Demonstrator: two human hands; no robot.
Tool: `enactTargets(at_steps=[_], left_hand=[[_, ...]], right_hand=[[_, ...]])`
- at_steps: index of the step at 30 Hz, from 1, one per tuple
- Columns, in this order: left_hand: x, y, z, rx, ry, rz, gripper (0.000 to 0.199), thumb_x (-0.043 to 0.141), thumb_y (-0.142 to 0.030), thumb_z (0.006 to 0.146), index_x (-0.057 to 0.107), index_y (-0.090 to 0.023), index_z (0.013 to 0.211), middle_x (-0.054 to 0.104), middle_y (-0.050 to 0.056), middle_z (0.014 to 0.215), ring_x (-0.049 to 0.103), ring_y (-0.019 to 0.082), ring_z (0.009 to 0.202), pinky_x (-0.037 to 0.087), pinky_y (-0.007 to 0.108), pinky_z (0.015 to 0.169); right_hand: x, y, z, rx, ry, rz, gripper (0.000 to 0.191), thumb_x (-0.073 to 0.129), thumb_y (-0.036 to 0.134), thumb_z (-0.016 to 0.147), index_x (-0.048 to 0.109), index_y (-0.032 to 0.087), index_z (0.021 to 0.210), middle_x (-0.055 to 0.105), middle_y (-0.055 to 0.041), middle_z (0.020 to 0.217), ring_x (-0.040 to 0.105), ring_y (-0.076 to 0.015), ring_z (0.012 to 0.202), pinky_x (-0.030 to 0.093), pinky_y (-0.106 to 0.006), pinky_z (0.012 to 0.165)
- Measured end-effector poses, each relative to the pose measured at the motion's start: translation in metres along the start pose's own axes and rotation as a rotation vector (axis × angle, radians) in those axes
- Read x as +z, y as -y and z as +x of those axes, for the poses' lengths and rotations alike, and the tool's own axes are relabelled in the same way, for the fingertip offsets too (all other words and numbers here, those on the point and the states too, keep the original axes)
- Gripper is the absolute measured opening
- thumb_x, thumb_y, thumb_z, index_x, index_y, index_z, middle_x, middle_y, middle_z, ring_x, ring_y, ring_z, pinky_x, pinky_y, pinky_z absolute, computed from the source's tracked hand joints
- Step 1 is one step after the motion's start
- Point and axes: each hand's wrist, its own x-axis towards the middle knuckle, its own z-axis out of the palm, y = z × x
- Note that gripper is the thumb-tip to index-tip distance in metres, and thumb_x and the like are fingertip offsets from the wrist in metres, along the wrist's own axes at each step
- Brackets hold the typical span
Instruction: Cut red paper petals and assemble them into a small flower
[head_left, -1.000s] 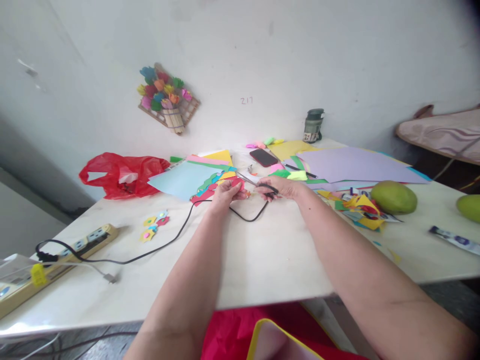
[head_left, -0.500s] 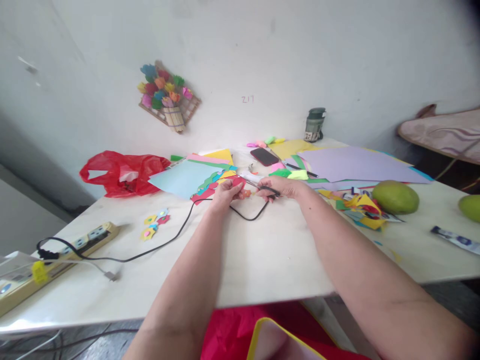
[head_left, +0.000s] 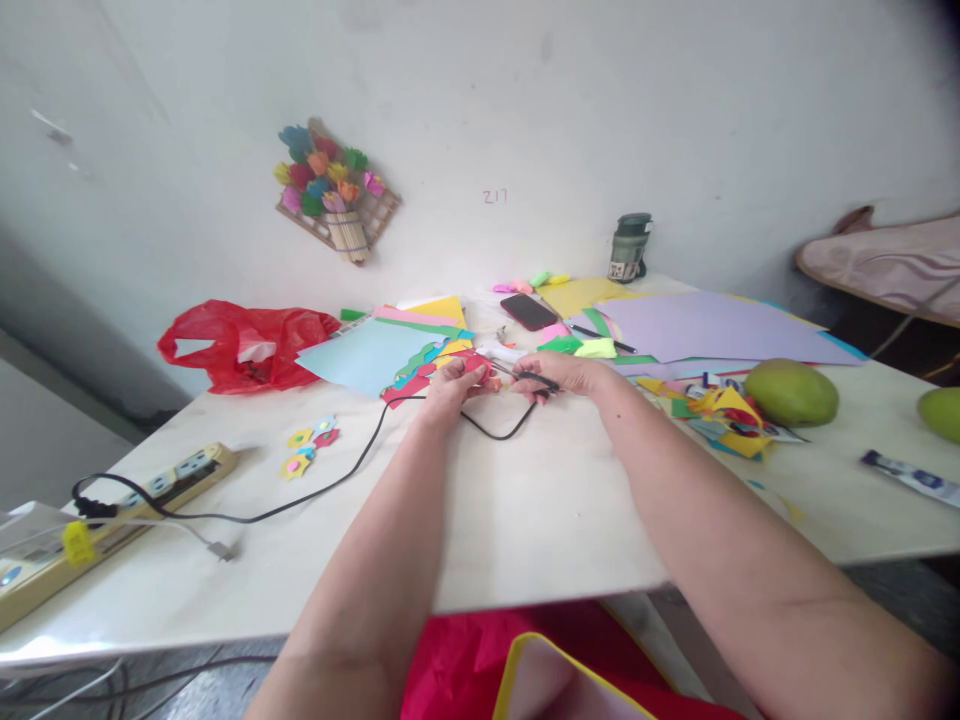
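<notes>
Near the middle of the table, my left hand (head_left: pixel 453 386) pinches a small piece of red paper (head_left: pixel 478 366) between thumb and fingers. To its right, my right hand (head_left: pixel 559 374) is closed round the dark handles of a pair of scissors (head_left: pixel 537 381), whose blades point left at the red paper. Just behind the hands lies a white tube-like item (head_left: pixel 501 354). Coloured paper strips (head_left: pixel 416 374) and a light blue sheet (head_left: pixel 356 358) lie left of my left hand. A black cable (head_left: pixel 352 470) runs beneath both hands.
On the left are a red plastic bag (head_left: pixel 247 345), a power strip (head_left: pixel 161 490) and small paper flowers (head_left: pixel 298 465). Behind are a phone (head_left: pixel 529 311) and a bottle (head_left: pixel 629 248). To the right are purple paper (head_left: pixel 720 328), paper scraps (head_left: pixel 739 425), a mango (head_left: pixel 791 393) and a tube (head_left: pixel 911 478).
The scissor blades and the red paper have shifted slightly, with the blades now closer to the paper. Both hands stay in nearly the same place.
</notes>
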Motion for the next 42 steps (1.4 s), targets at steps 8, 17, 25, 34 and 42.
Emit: enactTargets(at_steps=[8, 17, 25, 34, 42], left_hand=[[0.0, -0.002, -0.001, -0.034, -0.011, -0.001, 0.041, 0.085, -0.037, 0.057, 0.056, -0.013, 0.07, 0.067, 0.003, 0.067, 0.061, 0.012, 0.056, 0.053, 0.027, 0.061], [0.0, -0.005, -0.002, -0.056, 0.02, 0.019, 0.043, 0.085, -0.041, 0.058, 0.057, -0.012, 0.072, 0.069, 0.006, 0.067, 0.062, 0.012, 0.05, 0.05, 0.024, 0.054], [0.002, -0.008, -0.004, -0.066, 0.023, 0.026, 0.043, 0.085, -0.041, 0.058, 0.055, -0.013, 0.07, 0.069, 0.004, 0.066, 0.061, 0.011, 0.049, 0.05, 0.022, 0.053], [0.0, -0.006, -0.003, -0.072, 0.034, 0.038, 0.041, 0.084, -0.042, 0.059, 0.059, -0.012, 0.071, 0.069, 0.005, 0.067, 0.06, 0.011, 0.049, 0.052, 0.026, 0.057], [-0.003, -0.003, -0.001, -0.07, 0.044, 0.054, 0.039, 0.083, -0.043, 0.06, 0.061, -0.012, 0.07, 0.069, 0.006, 0.068, 0.06, 0.011, 0.05, 0.051, 0.026, 0.058]], right_hand=[[-0.001, 0.002, -0.001, -0.02, -0.007, -0.013, 0.024, 0.073, 0.033, 0.072, 0.06, 0.014, 0.076, 0.06, 0.0015, 0.056, 0.05, -0.0067, 0.043, 0.033, -0.019, 0.039], [-0.001, -0.006, 0.004, -0.014, -0.023, -0.011, 0.028, 0.075, 0.039, 0.069, 0.06, 0.015, 0.075, 0.059, 0.0019, 0.054, 0.05, -0.0072, 0.041, 0.031, -0.019, 0.037], [0.0, -0.002, 0.001, 0.0, -0.015, -0.009, 0.028, 0.073, 0.04, 0.07, 0.058, 0.016, 0.073, 0.059, 0.0021, 0.055, 0.05, -0.0068, 0.042, 0.032, -0.019, 0.038], [0.002, 0.01, -0.006, 0.013, 0.001, -0.036, 0.032, 0.071, 0.044, 0.072, 0.056, 0.016, 0.072, 0.06, 0.0019, 0.056, 0.049, -0.0062, 0.042, 0.028, -0.019, 0.037], [0.001, 0.007, -0.005, -0.012, 0.016, -0.007, 0.039, 0.072, 0.051, 0.07, 0.054, 0.016, 0.071, 0.062, 0.0005, 0.057, 0.051, -0.0069, 0.042, 0.028, -0.019, 0.036]])
